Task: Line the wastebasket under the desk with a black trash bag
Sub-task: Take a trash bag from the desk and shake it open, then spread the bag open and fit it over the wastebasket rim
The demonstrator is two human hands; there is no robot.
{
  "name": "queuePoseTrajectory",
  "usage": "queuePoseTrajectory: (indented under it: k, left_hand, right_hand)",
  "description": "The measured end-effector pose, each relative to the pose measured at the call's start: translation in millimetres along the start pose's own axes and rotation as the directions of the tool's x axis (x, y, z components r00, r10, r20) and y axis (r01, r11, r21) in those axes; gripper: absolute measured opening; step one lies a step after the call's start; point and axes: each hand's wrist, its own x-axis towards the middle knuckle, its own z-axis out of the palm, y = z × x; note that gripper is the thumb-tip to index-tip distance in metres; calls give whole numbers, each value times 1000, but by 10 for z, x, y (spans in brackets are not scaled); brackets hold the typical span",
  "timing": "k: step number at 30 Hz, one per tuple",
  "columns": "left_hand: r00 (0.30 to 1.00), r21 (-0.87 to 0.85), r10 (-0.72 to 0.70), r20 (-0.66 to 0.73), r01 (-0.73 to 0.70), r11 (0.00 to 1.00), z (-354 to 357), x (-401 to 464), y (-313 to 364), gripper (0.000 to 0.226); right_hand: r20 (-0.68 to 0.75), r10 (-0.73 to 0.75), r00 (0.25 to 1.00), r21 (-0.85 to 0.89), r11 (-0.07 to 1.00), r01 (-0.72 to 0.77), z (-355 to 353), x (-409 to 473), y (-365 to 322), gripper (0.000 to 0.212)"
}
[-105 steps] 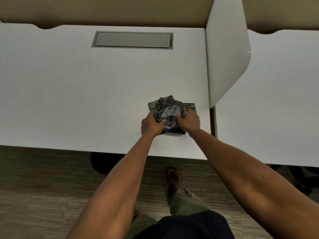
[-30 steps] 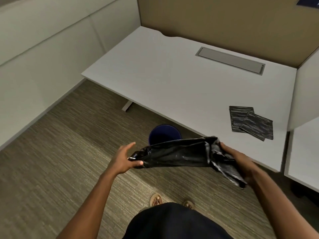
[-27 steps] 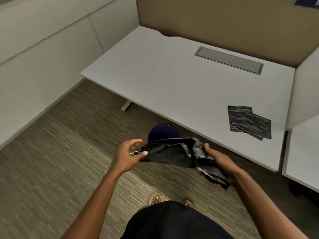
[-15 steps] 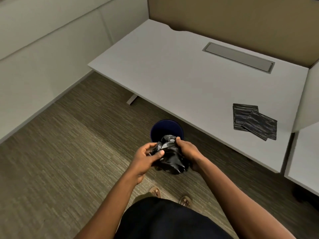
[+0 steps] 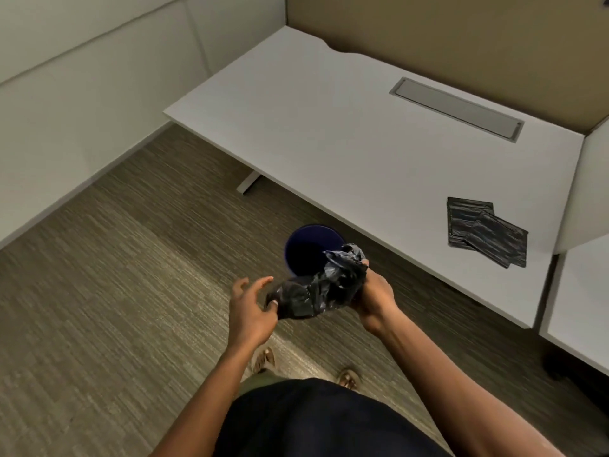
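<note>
A crumpled black trash bag (image 5: 321, 288) hangs between my hands, above the carpet in front of the desk. My right hand (image 5: 374, 295) is closed around its right end. My left hand (image 5: 252, 306) pinches the bag's lower left corner with thumb and palm, its other fingers spread apart. Just behind the bag stands the dark blue wastebasket (image 5: 304, 250), round and open-topped, on the floor at the front edge of the white desk (image 5: 329, 127). The bag hides the basket's near right rim.
Two folded black trash bags (image 5: 484, 230) lie overlapping on the desk's right end. A grey cable hatch (image 5: 456, 108) sits at the desk's back. A white divider (image 5: 593, 186) and a second desk stand at right; white wall panels at left. My feet show on the carpet.
From a bunched ball held by both hands, the bag has stretched sideways: my left hand has moved left and down, fingers now spread. Earlier still, the bag was picked off the desk.
</note>
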Motion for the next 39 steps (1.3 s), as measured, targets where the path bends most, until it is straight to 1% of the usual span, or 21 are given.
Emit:
queuePoseTrajectory:
  k: [2,3,5,6,7,9,10,12,14,16,18,20,23,24,26,28,29,31,35,37,39]
  left_hand:
    - [961,-13,273,36,-272,962,-117,23,148,33]
    - [930,-66,336,151,-330,942,-176,36,240,32]
    - [850,-61,330,412,-335,940,-238,74,366,59]
    - [834,7,298,465,-340,940,-234,107,395,74]
    - [841,64,278,465,-346,936,-203,162,386,76]
    - [901,29,244,359,-272,962,-149,325,303,42]
    - [931,-51,191,311,-184,982,-167,418,250,31]
    - [949,-256,52,311,31,966,-261,617,102,26]
    - [940,-426,-3,341,158,891,-406,790,-59,23]
    - [941,-508,-74,331,243,826,-558,967,-219,31]
    - [936,-544,-162,312,316,777,-710,1152,-343,36]
    - [924,-576,-222,313,370,729,-832,1323,-438,33]
    - [919,-588,-265,292,391,708,-896,1491,-524,34]
    - [920,-586,-272,282,390,711,-885,1518,-537,33]
    - [909,-584,-306,282,416,698,-848,1566,-568,33]
    - [868,-591,-364,339,497,635,-810,1622,-589,36]
    - [835,-595,-389,390,550,586,-799,1650,-596,39]
    - [783,-600,-412,466,622,503,-772,1699,-590,44]
    - [781,-511,-393,485,618,597,-658,1719,-555,34]
    - [807,-359,-369,461,550,754,-597,1674,-556,23]
    - [894,-22,-306,327,331,944,-564,1673,-583,14]
  right_hand:
    - [-36,-10,999,-5,1000,10,184,-28,45,41]
    - [-48,-20,999,-14,1000,19,291,-38,58,45]
    - [-50,-43,998,-47,998,41,523,-46,92,48]
    - [-46,-54,998,-61,997,51,632,-47,107,48]
    - [-39,-64,997,-74,995,61,728,-44,112,48]
    - [-14,-102,995,-131,986,99,867,-30,94,52]
    - [-6,-119,993,-184,976,116,897,-15,82,55]
    - [-6,-120,993,-265,957,114,887,19,37,52]
    - [-16,-78,997,-255,964,72,810,65,-30,49]
    - [-39,-78,996,-259,964,66,724,102,-95,48]
    - [-37,-150,988,-365,922,126,611,123,-146,48]
    - [76,-188,979,-480,854,201,503,77,-190,52]
    - [325,-150,934,-612,720,328,401,-32,-189,63]
    - [388,-96,917,-677,645,354,388,-53,-163,70]
    - [434,19,901,-820,422,386,404,-64,-73,74]
    - [401,4,916,-895,216,391,413,-5,45,48]
    - [374,-53,926,-902,211,377,409,34,95,29]
    - [307,-149,940,-847,408,341,380,107,165,15]
    - [-28,-256,966,-559,805,197,441,293,218,26]
    - [-188,-203,961,-283,948,145,483,394,167,28]
    - [-193,-112,975,-7,994,113,449,481,56,24]
